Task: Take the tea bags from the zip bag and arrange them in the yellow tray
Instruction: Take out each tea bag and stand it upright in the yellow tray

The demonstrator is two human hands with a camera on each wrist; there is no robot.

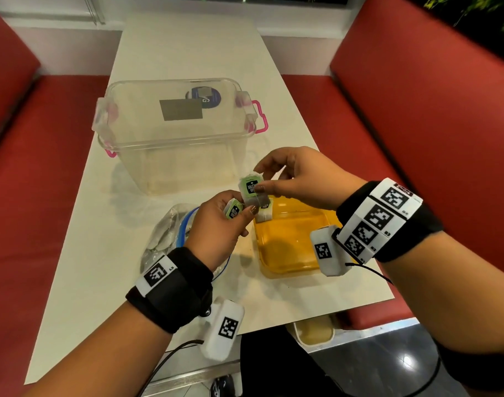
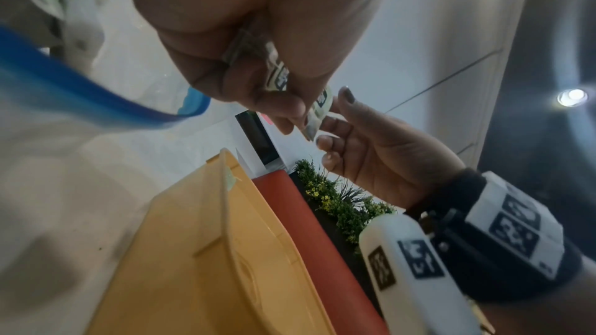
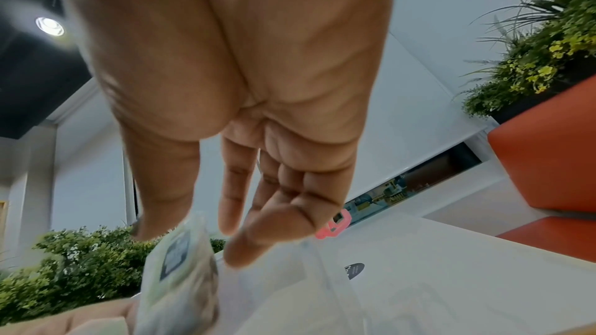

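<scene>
Above the table, my right hand [image 1: 285,179] pinches a tea bag [image 1: 252,188] with a green and black label between thumb and forefinger. The same tea bag [image 3: 180,271] hangs blurred below my right fingers in the right wrist view. My left hand [image 1: 216,224] grips another green-labelled tea bag [image 1: 233,211] just left of it, and both hands touch at the bags [image 2: 317,108]. The yellow tray [image 1: 288,253] lies right below the hands, with one tea bag [image 1: 264,214] in its far left corner. The zip bag [image 1: 164,233] with its blue seal lies behind my left hand.
A clear plastic storage box [image 1: 173,133] with pink latches stands beyond the hands on the white table [image 1: 101,282]. Red bench seats [image 1: 417,110] flank the table on both sides. Green plants [image 3: 80,264] stand behind the seats.
</scene>
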